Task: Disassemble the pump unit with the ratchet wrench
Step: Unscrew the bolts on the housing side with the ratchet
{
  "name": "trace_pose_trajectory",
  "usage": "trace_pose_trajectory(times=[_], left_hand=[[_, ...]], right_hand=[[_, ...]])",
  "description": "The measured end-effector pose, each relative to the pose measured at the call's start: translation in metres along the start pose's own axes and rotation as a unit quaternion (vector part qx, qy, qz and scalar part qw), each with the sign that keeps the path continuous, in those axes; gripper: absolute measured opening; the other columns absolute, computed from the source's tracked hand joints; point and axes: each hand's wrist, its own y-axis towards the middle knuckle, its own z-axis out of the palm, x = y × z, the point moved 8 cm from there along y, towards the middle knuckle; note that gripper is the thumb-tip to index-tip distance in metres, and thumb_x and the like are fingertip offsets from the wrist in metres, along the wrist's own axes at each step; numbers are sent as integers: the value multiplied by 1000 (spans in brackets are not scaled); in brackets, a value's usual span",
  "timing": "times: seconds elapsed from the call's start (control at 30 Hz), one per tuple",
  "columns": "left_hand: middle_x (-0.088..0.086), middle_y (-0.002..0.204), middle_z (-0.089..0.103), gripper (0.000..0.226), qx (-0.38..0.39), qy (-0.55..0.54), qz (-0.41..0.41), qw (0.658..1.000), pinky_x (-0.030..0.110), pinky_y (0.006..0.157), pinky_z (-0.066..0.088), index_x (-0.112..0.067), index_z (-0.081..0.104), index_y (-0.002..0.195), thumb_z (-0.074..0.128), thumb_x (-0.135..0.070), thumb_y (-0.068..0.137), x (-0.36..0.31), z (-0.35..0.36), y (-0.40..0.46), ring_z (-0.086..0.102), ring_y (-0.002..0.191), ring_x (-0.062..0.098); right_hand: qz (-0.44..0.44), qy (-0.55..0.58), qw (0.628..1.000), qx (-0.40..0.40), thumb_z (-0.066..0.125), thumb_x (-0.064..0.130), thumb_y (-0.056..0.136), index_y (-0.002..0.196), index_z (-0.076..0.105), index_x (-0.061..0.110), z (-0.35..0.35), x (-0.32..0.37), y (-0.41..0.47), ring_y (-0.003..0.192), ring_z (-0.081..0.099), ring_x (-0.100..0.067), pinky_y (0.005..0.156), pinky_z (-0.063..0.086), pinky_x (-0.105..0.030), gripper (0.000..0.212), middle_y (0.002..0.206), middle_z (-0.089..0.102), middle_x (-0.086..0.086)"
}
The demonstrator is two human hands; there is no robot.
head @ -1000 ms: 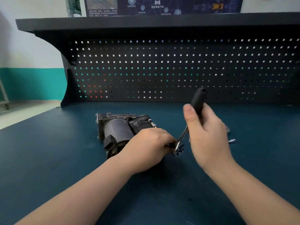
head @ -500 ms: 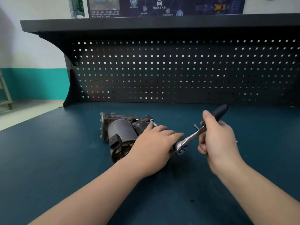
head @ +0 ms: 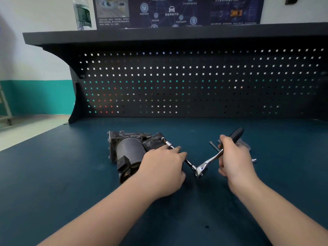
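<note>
Dark blue-green desk w/ black perforated back panel carries everything. Dark grey metal pump unit w/ black cylindrical motor housing lies on its side at centre-left of the desk, long axis running from far-left to near-right, its open round end toward the camera.

Chrome ratchet wrench w/ black grip sits just right of the pump; its thin extension bar runs up-left into the pump's upper right corner, where the fastener itself is hidden.

Change vs a sec ago: handle was near upright, now swung down to the right and lying low, grip pointing far-right. Likely one stroke of loosening done; more strokes prob needed.

Left hand rests over the pump's right side, fingers curled round the extension bar, steadying it. Right hand wraps the wrench handle, thumb on top.

Loose long bolt lies beside the right hand, a smaller screw at its right, so some fasteners are prob already out.
</note>
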Motion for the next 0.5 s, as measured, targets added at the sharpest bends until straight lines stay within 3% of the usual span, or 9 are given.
trace_pose_trajectory(times=[0.1,0.17,0.27,0.4,0.5], left_hand=[[1,128,62,39,86,-78,-1,993,38,95,48,-25,62,120,44,-32,86,10,-20,18,55,116,25],[5,115,68,34,59,-119,-40,990,35,92,50,-19,69,111,44,-21,88,29,-41,44,60,108,26],[15,124,63,35,90,-44,-82,992,37,95,48,-5,62,121,44,-10,91,56,-36,84,58,113,30],[12,140,50,56,244,-17,-106,964,32,103,37,-5,48,136,38,-46,99,80,12,99,49,124,26],[6,124,61,55,243,-72,-111,961,27,86,37,-13,60,122,38,-56,96,86,19,98,54,98,22]], right_hand=[[-7,5,1000,-2,50,31,93,70,45,16,0,-1,4,27,26,-4,44,22,-23,28,33,31,12],[-10,7,1000,2,50,31,92,68,44,17,0,-2,6,30,27,-6,47,21,-26,28,34,32,12],[-15,5,1000,10,50,30,91,66,44,18,0,-3,9,31,27,-6,49,20,-27,28,35,32,12],[-29,1,999,22,51,31,89,64,44,20,1,-4,12,40,28,-11,49,21,-28,29,39,32,10],[-35,3,999,16,51,34,88,62,44,21,0,-3,14,45,29,-13,51,22,-27,29,39,33,13]])
